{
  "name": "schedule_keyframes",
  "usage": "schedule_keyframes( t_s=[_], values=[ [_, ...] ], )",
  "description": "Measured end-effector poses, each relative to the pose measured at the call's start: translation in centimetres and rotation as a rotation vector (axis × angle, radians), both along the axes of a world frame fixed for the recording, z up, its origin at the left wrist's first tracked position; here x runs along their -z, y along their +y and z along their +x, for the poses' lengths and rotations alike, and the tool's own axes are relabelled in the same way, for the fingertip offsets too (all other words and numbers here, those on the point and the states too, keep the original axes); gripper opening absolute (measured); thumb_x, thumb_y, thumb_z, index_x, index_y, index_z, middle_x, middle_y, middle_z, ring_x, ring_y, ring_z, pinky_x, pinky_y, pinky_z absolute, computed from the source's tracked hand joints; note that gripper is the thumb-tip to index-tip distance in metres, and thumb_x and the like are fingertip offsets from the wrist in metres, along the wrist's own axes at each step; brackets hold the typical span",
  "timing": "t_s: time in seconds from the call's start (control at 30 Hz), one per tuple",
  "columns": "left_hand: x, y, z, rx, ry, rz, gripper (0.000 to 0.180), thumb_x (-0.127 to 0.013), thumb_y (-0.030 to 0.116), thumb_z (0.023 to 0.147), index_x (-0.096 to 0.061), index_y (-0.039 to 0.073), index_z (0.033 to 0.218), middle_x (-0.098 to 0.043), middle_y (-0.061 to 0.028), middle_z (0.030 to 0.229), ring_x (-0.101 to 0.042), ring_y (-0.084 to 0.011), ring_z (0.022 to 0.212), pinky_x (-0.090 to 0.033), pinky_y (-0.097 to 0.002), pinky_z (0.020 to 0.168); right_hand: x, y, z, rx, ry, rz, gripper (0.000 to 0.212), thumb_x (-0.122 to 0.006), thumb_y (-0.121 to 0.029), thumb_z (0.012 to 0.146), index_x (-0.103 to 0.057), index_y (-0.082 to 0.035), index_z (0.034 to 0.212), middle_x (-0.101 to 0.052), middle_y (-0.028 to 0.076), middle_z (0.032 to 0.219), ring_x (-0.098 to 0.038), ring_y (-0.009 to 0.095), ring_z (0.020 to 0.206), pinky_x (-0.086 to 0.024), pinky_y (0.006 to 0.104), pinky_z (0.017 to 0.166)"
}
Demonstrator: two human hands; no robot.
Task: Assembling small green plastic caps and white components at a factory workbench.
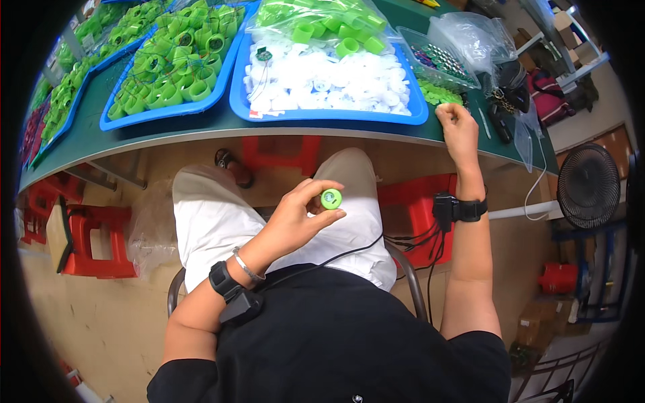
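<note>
left hand (295,213) grips green round piece (330,199), face up, near and left of right hand (462,133); right fingers bent beside far-right green discs (437,93), grip cannot be told.

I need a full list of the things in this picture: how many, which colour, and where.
Green piece: one, green, left hand
Trays: at least three, blue, on table
Cups: many, green, in trays
White parts: many, white, right tray
Box: one, clear, right of trays
Flat pieces: uncounted pile, green, near right hand
Table: one, dark green, across top
Bags: several, clear, mostly table
Stools: several, red, under and near table
Fan: one, black, far right
Cartons: uncounted, brown, lower right
Wristbands: two, black, wrists
Bracelet: one, silver, left wrist
Trousers: one pair, white, lap
Shirt: one, black, bottom
Left hand: one, bare, above lap
Right hand: one, bare, table's right side
</note>
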State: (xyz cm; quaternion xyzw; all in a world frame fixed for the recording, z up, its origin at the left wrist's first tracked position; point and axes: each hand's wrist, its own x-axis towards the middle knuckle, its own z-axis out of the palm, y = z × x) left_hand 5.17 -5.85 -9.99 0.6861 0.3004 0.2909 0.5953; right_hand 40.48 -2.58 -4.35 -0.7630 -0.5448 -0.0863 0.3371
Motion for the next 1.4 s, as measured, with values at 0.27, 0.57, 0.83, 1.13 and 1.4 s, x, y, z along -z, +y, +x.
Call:
schedule_keyframes(
  t_s=[0.27,0.57,0.83,1.13,1.4],
  values=[
    [-0.4,-0.2,0.3,-0.053,-0.027,0.158,0.037,-0.074,0.009,0.081,-0.062,0.004,0.116,-0.057,-0.005,0.095,-0.053,-0.0128,0.076,-0.046,-0.0258,0.069,-2.3,-6.9,-11.2,-0.627,0.998,-0.139,0.01,-0.061,-0.01,0.092,-0.065,-0.003,0.097,-0.06,-0.003,0.076,-0.047,0.001,0.061,-0.038,0.0172,0.053],
    [-0.1,-0.8,0.3,-0.039,-0.057,0.225,0.042,-0.075,0.008,0.079,-0.061,0.002,0.119,-0.055,-0.0078,0.094,-0.055,-0.0151,0.077,-0.048,-0.0281,0.067,1.4,-8.4,-16.8,-0.732,1.203,-0.423,0.012,-0.061,-0.011,0.094,-0.06,0.001,0.097,-0.061,0.0,0.09,-0.056,0.005,0.082,-0.047,0.021,0.074],
    [0.8,-0.7,0.0,0.045,0.014,0.3,0.036,-0.072,0.009,0.082,-0.06,0.0,0.115,-0.053,-0.0109,0.093,-0.058,-0.0212,0.077,-0.051,-0.0308,0.068,0.0,-7.8,-16.0,-0.713,0.821,-0.596,0.011,-0.062,-0.01,0.092,-0.061,0.0,0.091,-0.056,-0.004,0.081,-0.046,0.002,0.07,-0.04,0.0196,0.062],
    [1.0,-0.3,-0.1,0.206,-0.013,0.309,0.029,-0.071,0.016,0.085,-0.061,0.001,0.108,-0.053,-0.0111,0.091,-0.056,-0.0214,0.076,-0.048,-0.0333,0.069,0.9,-6.5,-14.8,-0.846,1.072,-0.75,0.019,-0.07,-0.002,0.085,-0.056,-0.001,0.099,-0.054,-0.003,0.078,-0.05,0.002,0.068,-0.043,0.0189,0.06],
    [0.9,-0.2,-0.4,0.266,-0.049,0.187,0.037,-0.071,0.023,0.086,-0.061,0.002,0.115,-0.054,-0.0104,0.091,-0.055,-0.0227,0.08,-0.046,-0.0348,0.071,2.0,-7.3,-15.2,-0.848,1.125,-0.593,0.026,-0.073,-0.005,0.084,-0.054,-0.003,0.103,-0.055,-0.003,0.078,-0.052,0.002,0.068,-0.042,0.0192,0.06]
  ],
)
